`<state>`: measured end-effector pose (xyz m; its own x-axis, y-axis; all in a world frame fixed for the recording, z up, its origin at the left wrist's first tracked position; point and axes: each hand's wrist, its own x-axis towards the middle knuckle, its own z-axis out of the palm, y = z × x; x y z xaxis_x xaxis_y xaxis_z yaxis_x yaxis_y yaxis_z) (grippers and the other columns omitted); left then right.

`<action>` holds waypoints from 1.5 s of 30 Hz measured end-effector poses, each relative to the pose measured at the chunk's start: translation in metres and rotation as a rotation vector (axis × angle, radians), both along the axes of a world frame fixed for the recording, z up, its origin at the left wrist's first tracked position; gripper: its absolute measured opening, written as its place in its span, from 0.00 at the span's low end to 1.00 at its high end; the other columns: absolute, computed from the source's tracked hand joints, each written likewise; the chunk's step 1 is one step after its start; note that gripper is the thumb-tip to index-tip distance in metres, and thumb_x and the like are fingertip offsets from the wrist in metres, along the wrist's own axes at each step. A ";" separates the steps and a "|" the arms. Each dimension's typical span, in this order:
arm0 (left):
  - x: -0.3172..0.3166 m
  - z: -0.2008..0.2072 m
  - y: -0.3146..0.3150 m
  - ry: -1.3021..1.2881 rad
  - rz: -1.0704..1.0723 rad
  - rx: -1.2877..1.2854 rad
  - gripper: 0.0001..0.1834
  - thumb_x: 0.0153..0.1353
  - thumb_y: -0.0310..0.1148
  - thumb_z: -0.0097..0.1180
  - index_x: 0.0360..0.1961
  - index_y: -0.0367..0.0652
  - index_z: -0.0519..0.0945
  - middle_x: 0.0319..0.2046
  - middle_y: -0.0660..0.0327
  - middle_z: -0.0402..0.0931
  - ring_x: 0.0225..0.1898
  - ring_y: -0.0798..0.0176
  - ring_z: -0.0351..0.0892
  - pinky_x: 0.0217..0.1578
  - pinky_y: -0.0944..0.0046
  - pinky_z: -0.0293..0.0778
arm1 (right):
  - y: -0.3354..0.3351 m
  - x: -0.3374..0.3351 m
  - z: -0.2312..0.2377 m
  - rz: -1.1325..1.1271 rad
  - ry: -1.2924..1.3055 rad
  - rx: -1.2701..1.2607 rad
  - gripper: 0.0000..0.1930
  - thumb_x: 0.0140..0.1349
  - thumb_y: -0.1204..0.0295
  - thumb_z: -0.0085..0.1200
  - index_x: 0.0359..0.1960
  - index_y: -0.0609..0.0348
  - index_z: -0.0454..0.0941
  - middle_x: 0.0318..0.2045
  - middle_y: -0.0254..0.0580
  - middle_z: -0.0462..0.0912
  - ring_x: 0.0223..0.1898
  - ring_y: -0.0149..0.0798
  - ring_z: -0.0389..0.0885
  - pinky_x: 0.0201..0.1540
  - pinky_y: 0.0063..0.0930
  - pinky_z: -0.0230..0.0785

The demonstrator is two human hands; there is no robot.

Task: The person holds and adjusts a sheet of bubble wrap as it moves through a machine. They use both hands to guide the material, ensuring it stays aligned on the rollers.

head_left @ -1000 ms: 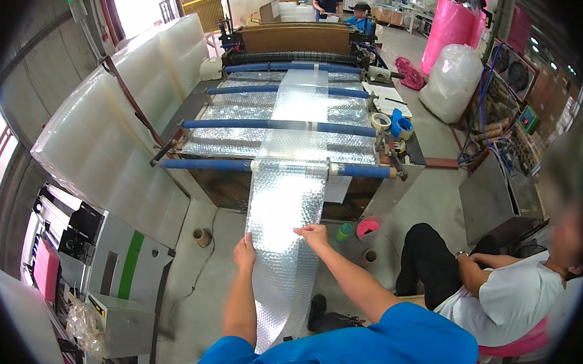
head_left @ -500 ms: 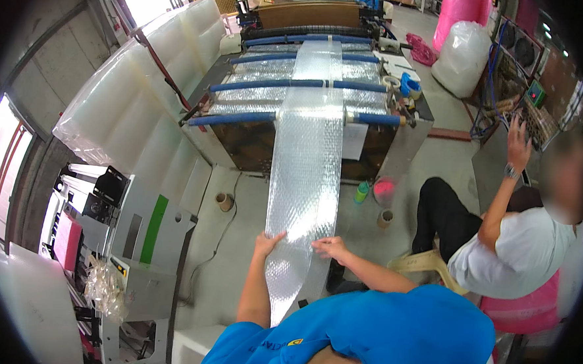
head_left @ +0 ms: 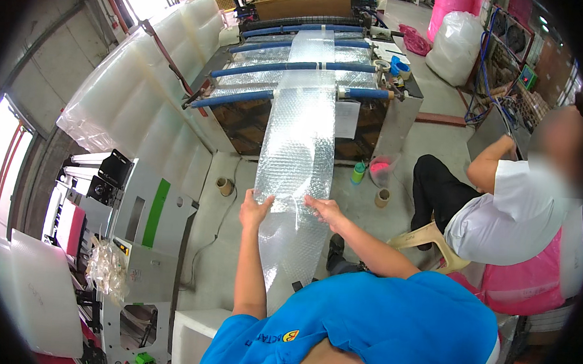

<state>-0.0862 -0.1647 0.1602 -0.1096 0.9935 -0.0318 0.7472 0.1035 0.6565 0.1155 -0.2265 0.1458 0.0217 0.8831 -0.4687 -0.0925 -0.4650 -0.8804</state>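
Note:
A long, clear strip of bubble wrap (head_left: 297, 133) hangs from the blue rollers of a machine and runs down towards my body. At its left edge my left hand (head_left: 256, 210) grips it, thumb on the upper face and the other fingers partly hidden behind the edge. My right hand (head_left: 324, 211) pinches the strip's right part, thumb and fingers closed on the film. Between the hands the wrap bends in a crease, with a bright fold beside the right fingertips. Below them the lower part of the strip hangs down in front of my blue shirt.
The blue rollers (head_left: 233, 100) cross the machine's front. Large bubble-wrap rolls (head_left: 145, 75) stand along the left, behind a white machine (head_left: 148, 220). At right a person in a white shirt (head_left: 500, 222) sits near a beige stool (head_left: 433, 245). Cardboard cores (head_left: 382, 198) and a green bottle (head_left: 358, 173) stand on the floor.
Both my hands have moved up along the strip, away from my body. The right hand now pinches the film, and a crease shows between them. The seated person's raised arm has come down.

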 end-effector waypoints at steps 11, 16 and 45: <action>-0.022 -0.059 -0.006 -0.485 -0.046 -0.162 0.28 0.36 0.38 0.64 0.37 0.33 0.66 0.29 0.56 0.73 0.27 0.67 0.72 0.27 0.69 0.68 | 0.010 -0.004 -0.049 -0.052 -0.098 -0.022 0.15 0.39 0.62 0.62 0.24 0.59 0.75 0.20 0.30 0.72 0.22 0.24 0.66 0.22 0.17 0.58; -0.028 -0.093 -0.001 -0.610 0.022 -0.161 0.19 0.40 0.34 0.61 0.31 0.34 0.70 0.23 0.60 0.73 0.20 0.71 0.70 0.22 0.70 0.67 | 0.016 0.001 -0.065 -0.001 -0.058 -0.097 0.12 0.39 0.66 0.62 0.21 0.60 0.75 0.17 0.30 0.73 0.17 0.22 0.66 0.18 0.17 0.58; 0.033 -0.200 0.153 -0.283 -0.104 -0.507 0.25 0.45 0.47 0.53 0.35 0.33 0.71 0.28 0.52 0.74 0.30 0.59 0.74 0.32 0.64 0.68 | 0.141 0.067 -0.132 -0.044 -0.333 -0.007 0.12 0.38 0.64 0.61 0.18 0.60 0.76 0.14 0.30 0.72 0.18 0.23 0.64 0.22 0.19 0.58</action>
